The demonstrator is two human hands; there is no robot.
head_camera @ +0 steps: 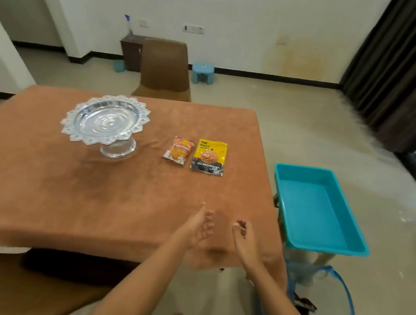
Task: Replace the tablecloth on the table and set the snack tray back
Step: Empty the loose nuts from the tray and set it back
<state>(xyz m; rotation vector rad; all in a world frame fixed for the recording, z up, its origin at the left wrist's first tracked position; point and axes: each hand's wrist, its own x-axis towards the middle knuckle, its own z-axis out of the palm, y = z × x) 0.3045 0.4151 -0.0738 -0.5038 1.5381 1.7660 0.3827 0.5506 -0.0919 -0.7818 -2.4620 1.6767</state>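
An orange-brown tablecloth covers the table. On it at the far left stands a silver footed snack tray, empty. To its right lie two snack packets: an orange one and a yellow-and-black almonds packet. My left hand and my right hand hover over the cloth near the table's front right corner, palms facing each other, fingers apart, holding nothing.
A turquoise plastic bin sits on a stool just right of the table. Below it stands a blue mesh basket. A brown chair is at the far side, another brown seat at the near left. Dark curtains hang at the right.
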